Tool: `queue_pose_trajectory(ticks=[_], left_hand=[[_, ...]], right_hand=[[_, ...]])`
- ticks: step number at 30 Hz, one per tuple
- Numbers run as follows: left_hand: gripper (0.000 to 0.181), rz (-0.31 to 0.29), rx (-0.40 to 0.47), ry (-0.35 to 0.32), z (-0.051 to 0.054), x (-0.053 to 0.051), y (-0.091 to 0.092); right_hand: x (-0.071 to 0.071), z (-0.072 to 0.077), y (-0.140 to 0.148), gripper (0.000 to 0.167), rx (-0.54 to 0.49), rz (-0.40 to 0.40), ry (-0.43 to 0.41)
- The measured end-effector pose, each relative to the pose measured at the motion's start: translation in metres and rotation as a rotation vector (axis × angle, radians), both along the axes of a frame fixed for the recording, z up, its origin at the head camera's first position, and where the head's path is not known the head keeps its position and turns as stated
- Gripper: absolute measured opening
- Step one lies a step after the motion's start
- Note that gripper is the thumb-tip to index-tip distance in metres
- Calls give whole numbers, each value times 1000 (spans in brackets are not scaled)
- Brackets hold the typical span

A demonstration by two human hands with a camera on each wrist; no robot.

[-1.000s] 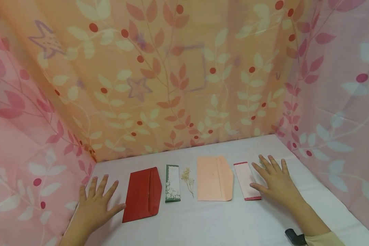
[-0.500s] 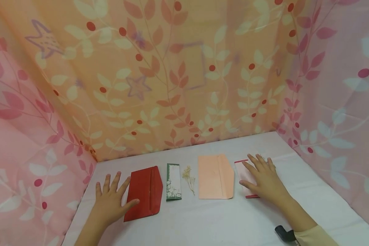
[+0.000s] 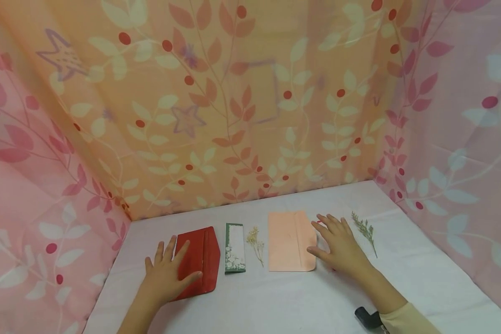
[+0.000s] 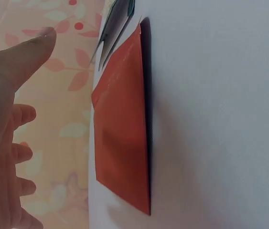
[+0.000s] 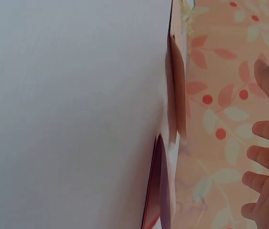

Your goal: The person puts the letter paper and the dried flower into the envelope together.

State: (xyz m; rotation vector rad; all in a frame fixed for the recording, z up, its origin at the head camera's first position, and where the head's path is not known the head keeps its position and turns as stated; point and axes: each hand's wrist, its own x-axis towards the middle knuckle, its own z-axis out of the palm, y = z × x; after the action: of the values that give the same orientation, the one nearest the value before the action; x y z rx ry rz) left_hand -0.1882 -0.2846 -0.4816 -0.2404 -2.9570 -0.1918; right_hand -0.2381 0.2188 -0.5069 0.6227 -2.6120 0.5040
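My left hand (image 3: 164, 273), fingers spread, hovers over the left part of a red envelope (image 3: 210, 260); the left wrist view shows it apart from the paper. My right hand (image 3: 338, 243), also spread and holding nothing, is above a folded white card with red edges, which it mostly hides in the head view. In the right wrist view that card (image 5: 156, 191) stands slightly ajar at its fold. Left of this hand lies a peach envelope (image 3: 285, 243). Between the envelopes are a green-edged card (image 3: 235, 248) with white flowers and a dried yellow flower sprig (image 3: 255, 243).
A green dried sprig (image 3: 364, 229) lies to the right of my right hand. The white-covered table (image 3: 250, 306) is bounded by patterned curtains (image 3: 234, 116) at the back and sides. A black device (image 3: 367, 319) is at my right wrist.
Both hands have moved inward: the left one rightward over the red envelope, the right one leftward over the red-edged card. The green sprig has come into full view. The paper items have not moved.
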Motion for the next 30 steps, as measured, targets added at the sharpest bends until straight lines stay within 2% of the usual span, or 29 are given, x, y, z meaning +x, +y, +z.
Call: queue_pose_trajectory(ticks=[5,11,15,20,30], left_hand=[[98,3,2,-9,-1,-1,4],[100,4,29,-31,-4,0,9],[101,1,54,-44,-10,-1,11],[102,17,47,-86,-22,-3,9],[106,50,78,-159,-22,-10,15]], right_hand=[[-2,1,-17,79,-26,32,-23],[-7,-5,-34,78,-67,77,-2],[-7,-7,-47,77,-87,103,-2],[-6,-5,-63,77,-88,110,-61],[-10,-6,-88,73,-136,129,-94]])
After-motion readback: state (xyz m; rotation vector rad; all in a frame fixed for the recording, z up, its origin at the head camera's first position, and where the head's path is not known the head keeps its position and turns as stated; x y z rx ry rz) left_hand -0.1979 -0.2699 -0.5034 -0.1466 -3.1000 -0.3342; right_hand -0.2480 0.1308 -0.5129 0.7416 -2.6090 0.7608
